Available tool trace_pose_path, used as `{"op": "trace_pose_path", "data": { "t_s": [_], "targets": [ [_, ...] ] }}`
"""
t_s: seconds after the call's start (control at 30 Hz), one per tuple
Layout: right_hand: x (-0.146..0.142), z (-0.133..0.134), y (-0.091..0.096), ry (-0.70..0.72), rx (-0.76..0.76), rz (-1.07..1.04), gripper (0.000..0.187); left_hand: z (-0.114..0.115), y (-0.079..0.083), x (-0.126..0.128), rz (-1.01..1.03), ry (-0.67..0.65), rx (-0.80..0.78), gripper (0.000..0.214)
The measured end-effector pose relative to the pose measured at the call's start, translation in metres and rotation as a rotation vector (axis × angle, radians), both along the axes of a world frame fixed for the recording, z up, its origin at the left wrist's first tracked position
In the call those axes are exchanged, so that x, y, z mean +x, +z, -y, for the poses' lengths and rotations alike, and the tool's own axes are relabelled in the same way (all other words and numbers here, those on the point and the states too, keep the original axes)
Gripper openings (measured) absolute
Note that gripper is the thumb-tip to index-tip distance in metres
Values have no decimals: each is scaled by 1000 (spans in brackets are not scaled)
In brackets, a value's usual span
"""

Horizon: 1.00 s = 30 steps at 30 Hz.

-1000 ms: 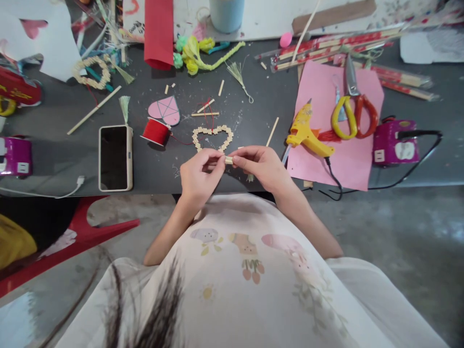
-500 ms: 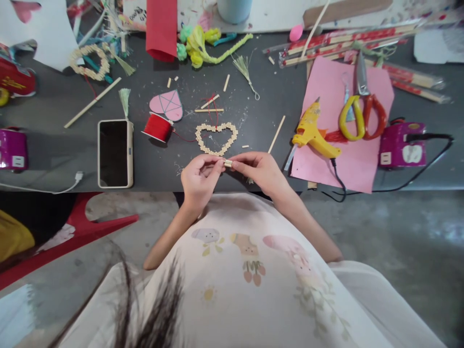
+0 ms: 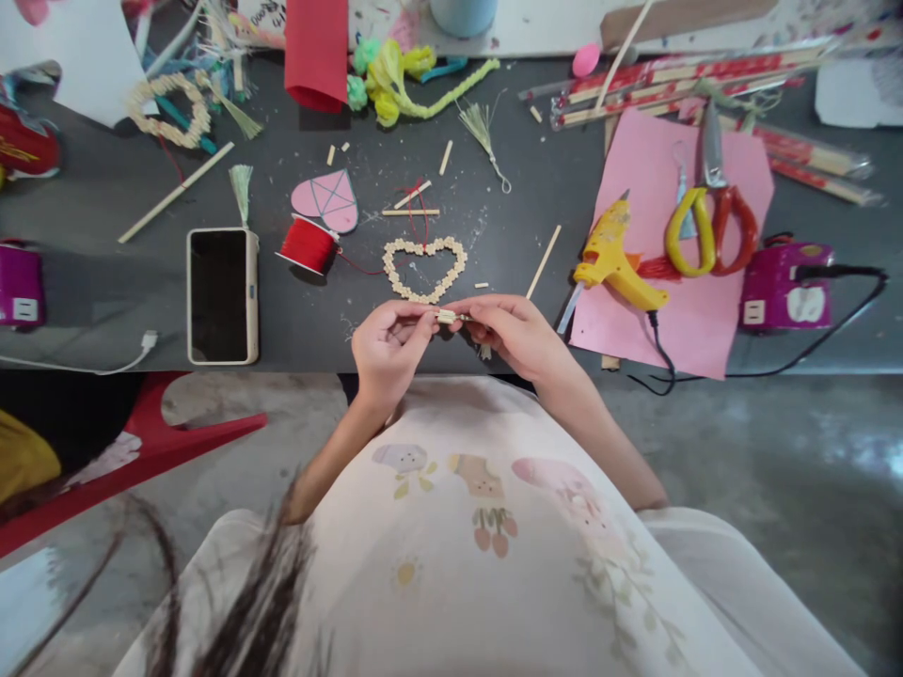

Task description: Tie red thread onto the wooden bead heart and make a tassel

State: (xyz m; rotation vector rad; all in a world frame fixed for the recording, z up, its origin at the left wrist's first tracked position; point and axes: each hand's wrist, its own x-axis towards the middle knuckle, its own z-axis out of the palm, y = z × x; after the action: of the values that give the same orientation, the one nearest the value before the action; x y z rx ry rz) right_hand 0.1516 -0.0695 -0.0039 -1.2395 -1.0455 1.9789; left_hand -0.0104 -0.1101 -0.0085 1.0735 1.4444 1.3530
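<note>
Both my hands meet at the near edge of the dark table [image 3: 105,282]. My left hand [image 3: 388,343] and my right hand [image 3: 512,331] pinch a small pale piece of stick [image 3: 445,317] between their fingertips. Just beyond it lies a heart-shaped ring of small pale stick pieces [image 3: 424,269]. A red thread runs from that heart to a red spool of thread [image 3: 307,245] on its left. A pink heart card [image 3: 325,200] lies behind the spool.
A phone [image 3: 220,295] lies left of the spool. A yellow glue gun [image 3: 615,258] and scissors [image 3: 709,221] rest on pink paper [image 3: 677,310] at right, beside a purple socket box [image 3: 780,287]. Loose sticks, tassels and another stick ring [image 3: 167,111] lie farther back. A red chair [image 3: 162,442] stands lower left.
The camera view has shifted slightly, so the table items sit a little farther right. Both hands stay pinched on the small stick piece in about the same place.
</note>
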Motion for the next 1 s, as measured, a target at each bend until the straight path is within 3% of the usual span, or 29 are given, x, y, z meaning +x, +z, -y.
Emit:
{"op": "trace_pose_path", "data": {
  "t_s": [0.4, 0.63, 1.0],
  "targets": [
    [-5, 1, 9, 36, 180, 186, 22, 4, 0, 4, -77, 12, -11, 9],
    [-4, 2, 5, -32, 97, 117, 22, 3, -1, 3, -34, 10, -37, 14],
    [-4, 1, 7, -69, 68, 189, 18, 7, 3, -8, 109, -87, -294, 26]
  ]
}}
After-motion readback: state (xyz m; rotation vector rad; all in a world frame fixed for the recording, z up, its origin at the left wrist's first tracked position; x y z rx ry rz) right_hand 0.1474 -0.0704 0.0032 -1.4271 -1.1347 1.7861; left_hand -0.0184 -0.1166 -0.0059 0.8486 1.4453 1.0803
